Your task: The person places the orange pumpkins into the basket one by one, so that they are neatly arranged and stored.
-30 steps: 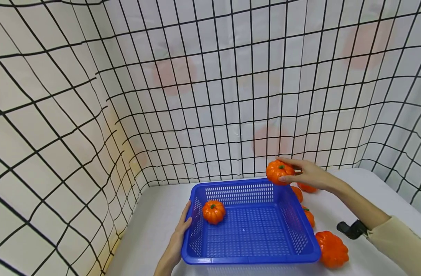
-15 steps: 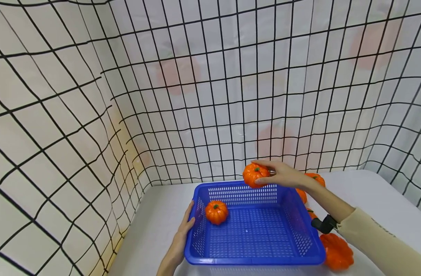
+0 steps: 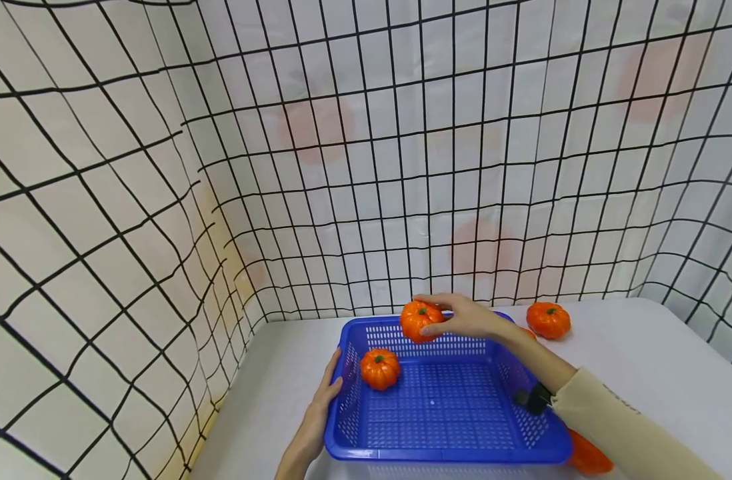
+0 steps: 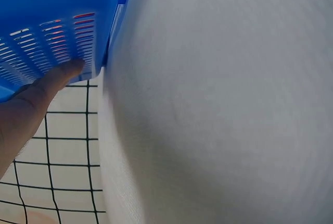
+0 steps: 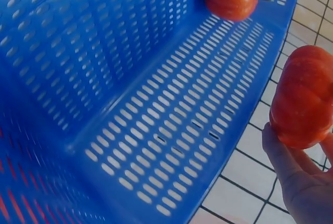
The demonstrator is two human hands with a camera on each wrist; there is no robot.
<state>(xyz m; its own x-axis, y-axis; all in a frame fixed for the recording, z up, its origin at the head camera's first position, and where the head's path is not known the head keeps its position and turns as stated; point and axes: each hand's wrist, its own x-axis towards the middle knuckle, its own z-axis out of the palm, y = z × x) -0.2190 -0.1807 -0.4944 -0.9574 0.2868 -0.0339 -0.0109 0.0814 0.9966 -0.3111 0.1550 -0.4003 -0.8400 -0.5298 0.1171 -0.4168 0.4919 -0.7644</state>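
Note:
My right hand [image 3: 467, 318] pinches a small orange pumpkin [image 3: 421, 321] with a green stem, over the far side of a blue plastic basket [image 3: 450, 455]. In the right wrist view, the thumb and fingers hold this pumpkin [image 5: 304, 99] from below. A second pumpkin [image 3: 380, 369] sits inside the basket by its left wall. My left hand [image 3: 313, 421] rests against the outside of that wall, fingers extended. The left wrist view has one straight finger [image 4: 57, 75] lying along the slotted side; the rest of the hand is partly out of frame.
To the basket's right, an orange pumpkin [image 3: 548, 320] lies on the white table [image 3: 642, 347]. Another orange one [image 3: 588, 455] is partly hidden by the right sleeve [image 3: 624, 420]. Black netting [image 3: 366, 200] over a white sheet encloses the back and sides.
My right hand has carried its pumpkin leftward from the basket's far right corner, and slightly lower, over the far rim. The left hand stays against the basket.

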